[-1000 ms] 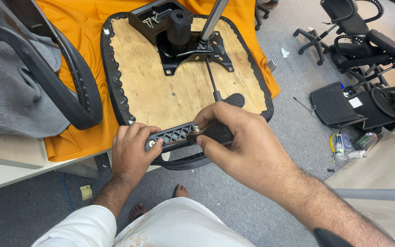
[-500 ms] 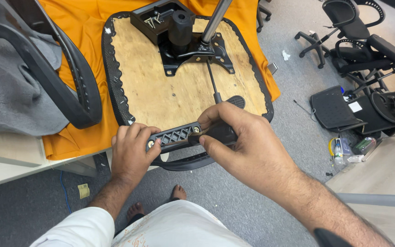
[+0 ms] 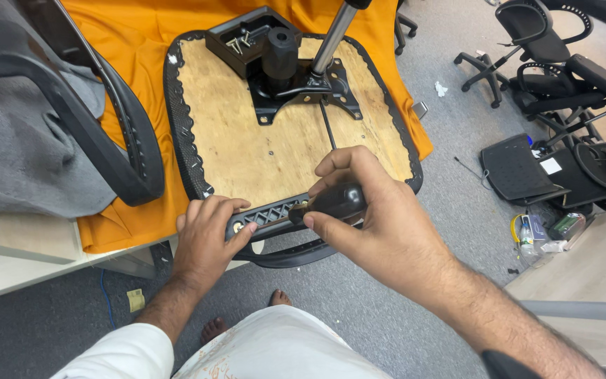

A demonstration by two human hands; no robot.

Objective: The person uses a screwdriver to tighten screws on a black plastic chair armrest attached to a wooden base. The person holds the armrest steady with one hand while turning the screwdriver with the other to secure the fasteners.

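Note:
An upturned office chair seat (image 3: pixel 247 147) with a bare plywood underside lies on an orange cloth. A black metal tilt mechanism (image 3: pixel 296 77) with a steel gas cylinder is bolted near its far end. My left hand (image 3: pixel 208 231) grips the black ribbed armrest bracket (image 3: pixel 268 216) against the seat's near edge. My right hand (image 3: pixel 369 210) is closed around a black tool handle (image 3: pixel 334 202), its tip pressed at the bracket's right end. The curved black armrest loop hangs below the bracket.
A grey-upholstered chair back with a black arm (image 3: pixel 106 140) rests at the left on the table. Dismantled black chair parts (image 3: pixel 562 140) and bottles (image 3: pixel 534 235) lie on the grey floor at right. My bare feet show below.
Both hands have stayed on the bracket. The right hand has shifted its grip slightly on the tool handle; the view has drifted a little.

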